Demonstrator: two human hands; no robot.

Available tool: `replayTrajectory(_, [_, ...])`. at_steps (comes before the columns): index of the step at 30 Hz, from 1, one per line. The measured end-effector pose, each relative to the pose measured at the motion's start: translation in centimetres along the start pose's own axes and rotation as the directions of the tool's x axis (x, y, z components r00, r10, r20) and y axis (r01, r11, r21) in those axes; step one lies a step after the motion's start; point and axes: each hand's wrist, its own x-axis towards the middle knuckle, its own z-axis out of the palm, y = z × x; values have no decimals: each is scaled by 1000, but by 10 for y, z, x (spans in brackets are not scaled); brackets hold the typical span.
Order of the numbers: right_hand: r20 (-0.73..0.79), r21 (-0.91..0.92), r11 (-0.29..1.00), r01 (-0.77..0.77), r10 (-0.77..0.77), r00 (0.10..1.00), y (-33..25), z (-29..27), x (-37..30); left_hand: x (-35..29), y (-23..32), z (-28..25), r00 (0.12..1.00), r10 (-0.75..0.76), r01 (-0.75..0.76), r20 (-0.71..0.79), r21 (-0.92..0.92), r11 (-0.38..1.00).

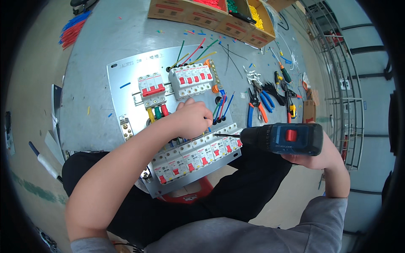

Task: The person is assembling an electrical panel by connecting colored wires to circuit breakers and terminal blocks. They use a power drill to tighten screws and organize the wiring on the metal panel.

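Observation:
My right hand [327, 152] grips a dark blue cordless drill [274, 139] with a red button on its side. Its long thin bit points left, with the tip at the lower row of circuit breakers [198, 154]. Over the far edge of that row, my left hand [190, 119] is closed, fingers curled down. A short bit of blue shows just under its fingertips; whatever they pinch is hidden. The breakers sit on a metal mounting plate [122, 95], tilted toward my lap. Farther up the plate are a breaker with a red bar [152, 90] and another breaker group [191, 80].
Pliers [255, 107], screwdrivers [285, 72] and black cable ties [274, 92] lie right of the plate. Cardboard bins [206, 19] of coloured parts stand at the back. Red and blue wires [75, 31] lie far left. Coloured wire ends [198, 52] stick up through the plate.

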Motion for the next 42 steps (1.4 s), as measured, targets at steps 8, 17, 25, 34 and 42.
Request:
replayTrajectory(8, [113,39,997,-66,61,992,-18,-2,10,3,3,-1,999,-5,4,44,20,1000])
replayTrajectory(17, [326,-200,977,-80,143,935,-68,-24,45,5,8,-3,998,-42,40,42,29,999])
replayTrajectory(25, [253,-233,972,-25,86,964,-71,-21,47,8,6,0,999,-40,39,32,24,999])
replayTrajectory(34, [330,-351,932,96,27,944,-71,-39,52,15,6,3,1000,-16,14,26,68,998])
replayTrajectory(42, [34,3,934,357,-357,934,-31,-104,-10,4,7,2,982,52,-30,-184,119,992])
